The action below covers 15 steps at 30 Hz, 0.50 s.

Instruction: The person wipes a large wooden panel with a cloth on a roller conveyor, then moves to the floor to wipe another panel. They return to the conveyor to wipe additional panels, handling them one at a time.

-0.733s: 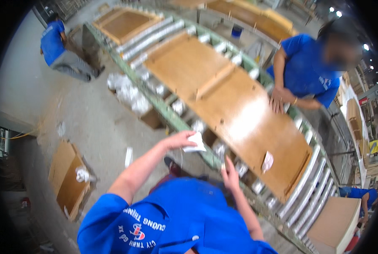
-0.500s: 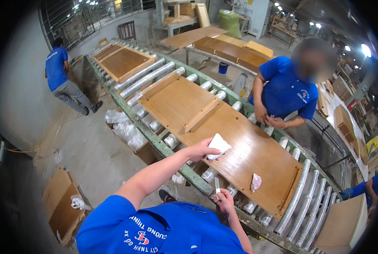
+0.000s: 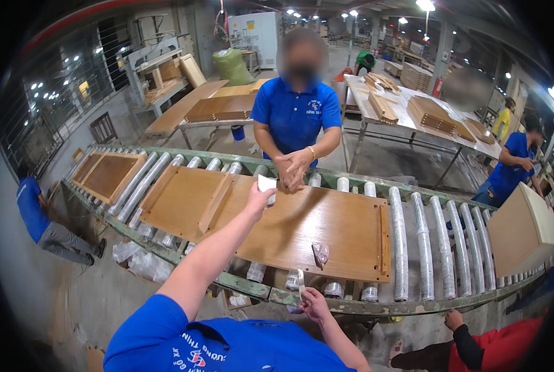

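My left hand (image 3: 260, 199) is stretched out over the wooden panel (image 3: 345, 226), its fingers closed around a folded white cloth or paper (image 3: 267, 184). Low at the panel's near edge, my right hand (image 3: 315, 305) pinches a small flat blade like a putty knife (image 3: 301, 280), which points upward. A pinkish-brown lump (image 3: 320, 254), perhaps on a bit of film, rests on the panel beyond my right hand. The panel lies flat on the rollers, with wooden cleats across it, one at its right end (image 3: 384, 239).
Wrapped rollers (image 3: 422, 248) of a green-framed conveyor run left and right; a framed panel (image 3: 113, 177) lies farther left. Across it stands a co-worker (image 3: 298, 118), hands together above the panel's far edge. A pale box-shaped piece (image 3: 525, 229) stands at right. Someone in red (image 3: 500, 347) is at lower right.
My view has swung up and to the right. My left hand with the white cloth or paper has moved outward toward the panel's far side. My right hand still holds the blade near the edge.
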Available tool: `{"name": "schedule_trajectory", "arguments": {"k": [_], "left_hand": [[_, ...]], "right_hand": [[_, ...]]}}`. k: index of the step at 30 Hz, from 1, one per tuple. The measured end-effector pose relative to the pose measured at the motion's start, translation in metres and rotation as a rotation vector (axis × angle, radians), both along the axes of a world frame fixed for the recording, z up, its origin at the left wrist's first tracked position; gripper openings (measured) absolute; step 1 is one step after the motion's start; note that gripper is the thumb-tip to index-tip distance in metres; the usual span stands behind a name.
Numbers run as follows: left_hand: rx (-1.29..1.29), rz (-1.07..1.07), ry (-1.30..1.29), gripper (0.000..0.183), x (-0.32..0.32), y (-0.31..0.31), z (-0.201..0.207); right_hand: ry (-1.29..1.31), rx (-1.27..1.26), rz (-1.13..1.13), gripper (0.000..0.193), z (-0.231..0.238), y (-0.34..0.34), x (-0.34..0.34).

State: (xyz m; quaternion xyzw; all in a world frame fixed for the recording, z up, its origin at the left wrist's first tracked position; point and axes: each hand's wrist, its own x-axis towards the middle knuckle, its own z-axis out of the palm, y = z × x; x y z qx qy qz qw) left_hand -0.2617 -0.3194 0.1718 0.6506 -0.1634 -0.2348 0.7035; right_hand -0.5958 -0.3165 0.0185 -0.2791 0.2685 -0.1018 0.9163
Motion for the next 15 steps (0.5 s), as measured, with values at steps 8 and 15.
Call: {"name": "schedule_trajectory", "arguments": {"k": [8, 15], "left_hand": [[0.011, -0.07, -0.106, 0.051, -0.015, -0.031, 0.007], [0.009, 0.164, -0.398, 0.077, 0.015, -0.01, 0.014]], "right_hand": [[0.074, -0.071, 0.034, 0.01, -0.012, -0.014, -0.036], [0.129, -0.122, 0.096, 0.006, -0.002, 0.01, -0.02]]}}
